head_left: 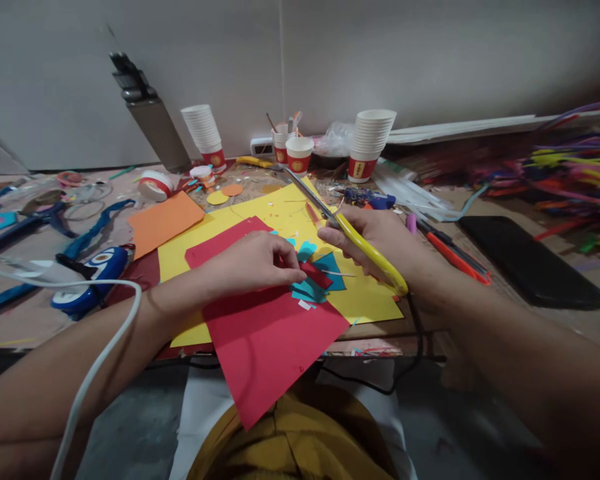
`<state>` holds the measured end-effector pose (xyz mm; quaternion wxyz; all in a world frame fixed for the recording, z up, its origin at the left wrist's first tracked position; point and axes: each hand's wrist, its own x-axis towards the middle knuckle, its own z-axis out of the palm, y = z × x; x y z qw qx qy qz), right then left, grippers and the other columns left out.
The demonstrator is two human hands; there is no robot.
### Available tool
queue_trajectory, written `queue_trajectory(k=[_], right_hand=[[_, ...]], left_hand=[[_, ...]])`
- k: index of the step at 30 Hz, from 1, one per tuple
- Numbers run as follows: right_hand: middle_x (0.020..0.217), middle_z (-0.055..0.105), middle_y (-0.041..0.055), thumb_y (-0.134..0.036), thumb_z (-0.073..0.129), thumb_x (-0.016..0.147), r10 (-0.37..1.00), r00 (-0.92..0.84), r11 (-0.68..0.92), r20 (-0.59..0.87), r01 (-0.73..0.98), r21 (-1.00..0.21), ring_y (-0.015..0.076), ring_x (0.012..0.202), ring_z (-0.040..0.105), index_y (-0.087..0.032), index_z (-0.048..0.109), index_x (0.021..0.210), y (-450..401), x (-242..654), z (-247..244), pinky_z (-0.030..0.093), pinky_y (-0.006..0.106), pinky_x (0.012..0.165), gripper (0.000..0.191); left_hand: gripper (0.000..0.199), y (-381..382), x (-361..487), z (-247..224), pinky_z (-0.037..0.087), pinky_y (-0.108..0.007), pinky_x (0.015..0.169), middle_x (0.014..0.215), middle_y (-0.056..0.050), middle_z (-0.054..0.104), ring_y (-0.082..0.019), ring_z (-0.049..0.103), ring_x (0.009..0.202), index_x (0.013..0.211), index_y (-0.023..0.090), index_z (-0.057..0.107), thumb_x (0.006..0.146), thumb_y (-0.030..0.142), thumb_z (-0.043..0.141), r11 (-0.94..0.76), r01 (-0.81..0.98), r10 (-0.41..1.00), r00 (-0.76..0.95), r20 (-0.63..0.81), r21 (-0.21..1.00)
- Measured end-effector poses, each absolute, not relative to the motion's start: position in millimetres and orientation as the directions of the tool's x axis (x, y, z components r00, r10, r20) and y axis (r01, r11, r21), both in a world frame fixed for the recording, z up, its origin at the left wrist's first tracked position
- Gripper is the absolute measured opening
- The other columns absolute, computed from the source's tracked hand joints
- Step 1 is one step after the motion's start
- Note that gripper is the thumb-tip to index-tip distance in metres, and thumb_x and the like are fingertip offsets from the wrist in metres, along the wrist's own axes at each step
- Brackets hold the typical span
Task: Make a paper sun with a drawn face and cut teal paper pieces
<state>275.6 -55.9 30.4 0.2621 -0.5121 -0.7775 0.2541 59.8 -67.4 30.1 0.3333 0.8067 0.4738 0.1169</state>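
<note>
My left hand [260,261] is closed in a pinch on a small red paper piece [316,275], above the large red sheet [275,347]. In my right hand [375,243] are yellow-handled scissors [365,250], their blades pointing up and away to the left. Teal paper pieces [309,290] lie just beyond my left fingertips, beside a darker blue-green piece [336,270]. Under all of these spreads a yellow sheet [375,300]. The red sheet hangs over the table's front edge.
An orange sheet [165,223] lies at the left. Stacked paper cups [373,143] stand at the back, with a dark phone [533,263] at the right. A blue glue gun [375,199] rests behind my right hand. A white cable [105,353] crosses over my left forearm.
</note>
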Motion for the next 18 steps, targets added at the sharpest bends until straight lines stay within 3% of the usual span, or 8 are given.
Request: queue_trajectory(k=[4, 8, 14, 18], right_hand=[[0.058, 0.048, -0.0018, -0.062, 0.054, 0.082, 0.933, -0.332, 0.336, 0.136, 0.676, -0.656, 0.0106, 0.052, 0.042, -0.02, 0.057, 0.076, -57.0, 274.9, 32.1, 0.029, 0.025, 0.048, 0.042], [0.059, 0.05, -0.0007, -0.064, 0.053, 0.082, 0.936, -0.33, 0.325, 0.12, 0.684, -0.653, 0.011, 0.05, 0.043, -0.02, 0.058, 0.076, -57.7, 275.1, 33.4, 0.029, 0.025, 0.046, 0.044], [0.057, 0.05, -0.0007, -0.062, 0.055, 0.081, 0.939, -0.328, 0.31, 0.102, 0.68, -0.665, 0.0113, 0.048, 0.042, -0.021, 0.061, 0.079, -58.9, 275.6, 36.8, 0.027, 0.026, 0.045, 0.042], [0.056, 0.05, -0.0013, -0.061, 0.057, 0.08, 0.938, -0.333, 0.307, 0.097, 0.67, -0.676, 0.0106, 0.047, 0.041, -0.021, 0.062, 0.081, -58.5, 275.5, 36.3, 0.027, 0.026, 0.045, 0.041]], left_hand=[[0.027, -55.9, 47.5, 36.6, 0.04, -0.024, 0.061, 0.076, -0.001, 0.071, -0.014, 0.06, 0.068, 0.082, 0.019, 0.073, 0.077, 0.044, 0.064, -0.381, 0.723, 0.873, 0.487, -0.035, 0.576], [0.02, -37.3, 29.4, 41.0, 0.038, -0.024, 0.059, 0.074, -0.003, 0.071, -0.014, 0.058, 0.065, 0.077, 0.018, 0.074, 0.076, 0.036, 0.066, -0.297, 0.805, 0.951, 0.299, 0.081, 0.514], [0.007, -21.2, 16.1, 34.3, 0.034, -0.023, 0.055, 0.058, -0.001, 0.066, -0.012, 0.053, 0.055, 0.068, 0.019, 0.074, 0.066, 0.026, 0.073, -0.24, 0.797, 0.943, 0.327, -0.062, 0.554], [0.01, -20.9, 17.4, 28.3, 0.034, -0.023, 0.056, 0.066, 0.0, 0.07, -0.012, 0.055, 0.059, 0.073, 0.02, 0.076, 0.063, 0.022, 0.075, -0.275, 0.779, 0.909, 0.402, -0.113, 0.564]])
